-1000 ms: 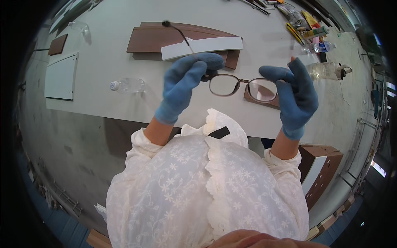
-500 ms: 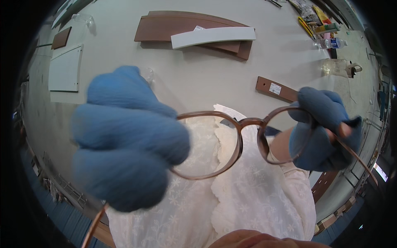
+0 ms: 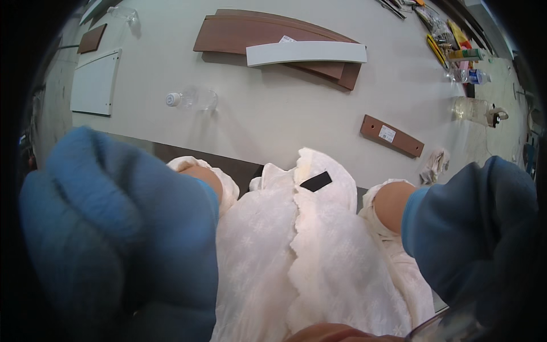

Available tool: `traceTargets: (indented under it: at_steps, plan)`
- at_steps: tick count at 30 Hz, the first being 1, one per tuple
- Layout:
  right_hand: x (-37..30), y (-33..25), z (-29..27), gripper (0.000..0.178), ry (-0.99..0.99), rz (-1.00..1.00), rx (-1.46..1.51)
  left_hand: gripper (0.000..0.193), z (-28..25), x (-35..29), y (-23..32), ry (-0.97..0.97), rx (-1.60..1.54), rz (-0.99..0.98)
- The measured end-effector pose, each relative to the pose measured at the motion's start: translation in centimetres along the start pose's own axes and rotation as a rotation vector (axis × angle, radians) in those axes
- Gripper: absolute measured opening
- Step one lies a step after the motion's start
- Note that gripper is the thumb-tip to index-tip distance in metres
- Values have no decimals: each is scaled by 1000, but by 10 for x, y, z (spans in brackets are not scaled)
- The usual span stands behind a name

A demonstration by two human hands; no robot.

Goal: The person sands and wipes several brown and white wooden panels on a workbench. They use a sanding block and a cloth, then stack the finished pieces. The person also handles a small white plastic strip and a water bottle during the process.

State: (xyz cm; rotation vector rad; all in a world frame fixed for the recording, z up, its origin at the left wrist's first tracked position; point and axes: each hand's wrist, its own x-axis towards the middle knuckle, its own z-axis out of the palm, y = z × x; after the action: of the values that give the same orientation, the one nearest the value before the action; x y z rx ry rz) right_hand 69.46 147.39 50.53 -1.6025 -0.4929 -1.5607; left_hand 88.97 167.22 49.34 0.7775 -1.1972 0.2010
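A curved bit of the eyeglasses (image 3: pixel 431 326), brown-rimmed with a clear lens, shows at the lower edge on the right; the rest is out of sight. My left hand (image 3: pixel 122 233), in a blue glove, is raised very close at the left with its fingers curled closed. What lies inside its fingers is hidden. Across from it, my right hand (image 3: pixel 476 233), gloved alike, is closed near the visible eyeglass rim, its fingertips in shadow. My white patterned top (image 3: pixel 262 256) fills the space between both arms.
Brown curved boards (image 3: pixel 239 34) with a white curved strip (image 3: pixel 307 53) lie on the pale table (image 3: pixel 171 62). A plastic bottle (image 3: pixel 196 98) lies nearer. Right of it are a short brown piece (image 3: pixel 392 135) and a handled jug (image 3: pixel 473 109). White panel (image 3: pixel 96 84) at left.
The eyeglasses, held between both hands in front of me, have come close and mostly left the view. Both hands moved outward and nearer. The bottle and the whole short brown piece are now uncovered.
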Motion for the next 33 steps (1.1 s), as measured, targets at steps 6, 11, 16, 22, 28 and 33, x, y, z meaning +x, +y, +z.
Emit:
traceTargets:
  at_steps: [6, 11, 16, 22, 28, 33]
  plan:
    - [4, 9, 6, 30, 2, 9, 9, 24, -15, 8, 4, 82, -28, 49]
    - [0, 24, 15, 30, 3, 38, 9, 28, -13, 12, -5, 50, 7, 21]
    - [-3, 38, 21, 31, -5, 63, 19, 31, -8, 14, -21, 70, 18, -5]
    - [-7, 58, 24, 32, 6, 89, 9, 36, -18, -3, -44, 144, -54, -58]
    - [-47, 115, -2, 34, 81, 244, -170, 41, -47, -115, -145, 574, 6, -551]
    - [-172, 222, -47, 41, 181, 847, -587, 95, -73, -220, -218, 70, 1290, -861]
